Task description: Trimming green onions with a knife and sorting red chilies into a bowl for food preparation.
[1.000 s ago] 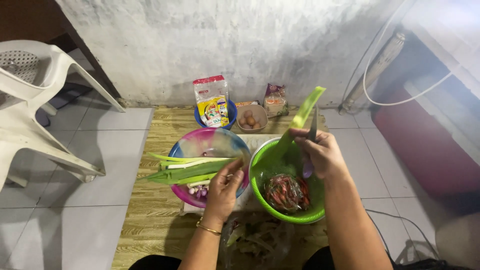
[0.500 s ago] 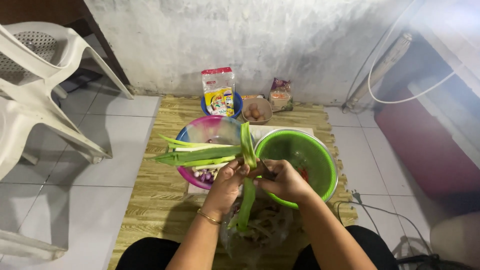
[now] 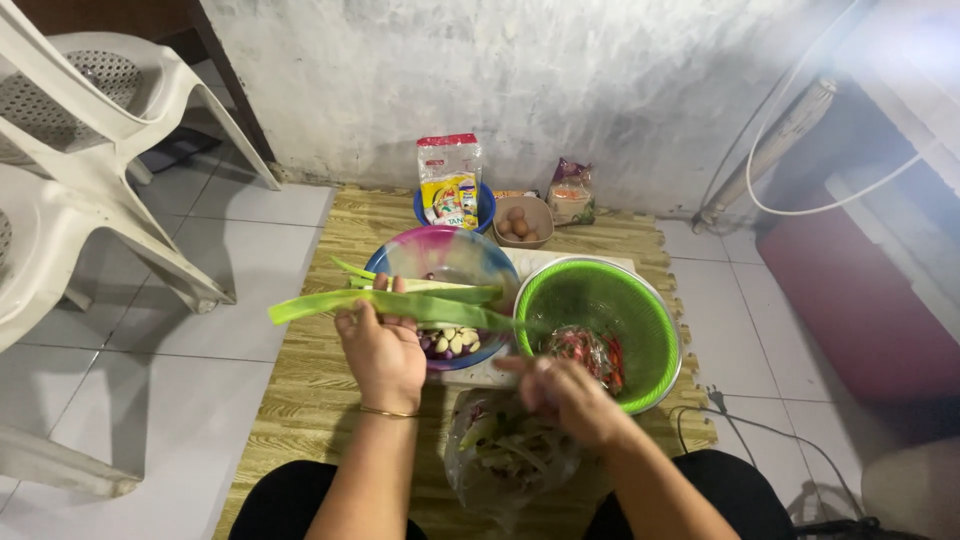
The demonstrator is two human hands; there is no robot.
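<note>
Green and long, a flat leaf stalk lies across the left hand, whose fingers are curled up around it near its middle; the stalk runs level from well left of the hand to the rim of the green colander on the right. A thin gold bangle sits on that wrist. More cut green stalks rest across the multicoloured bowl just behind the hand, and pale cloves with purple bits show in the bowl's bottom.

The right hand is blurred, low in front of the colander; its fingers look loosely bent, and whether it holds anything cannot be told. It hovers just above a clear plastic bag of green trimmings that lies between the person's knees. Inside the colander lies a clear bag of red chillies.

Everything stands on a wood-patterned foam mat laid over the white floor tiles. A white cutting board lies under the bowl and colander. Farther back, by the grey wall, stand a blue bowl with a red-and-yellow packet in it, a brown bowl of eggs, and a small dark packet. White plastic chairs stand at the left.
</note>
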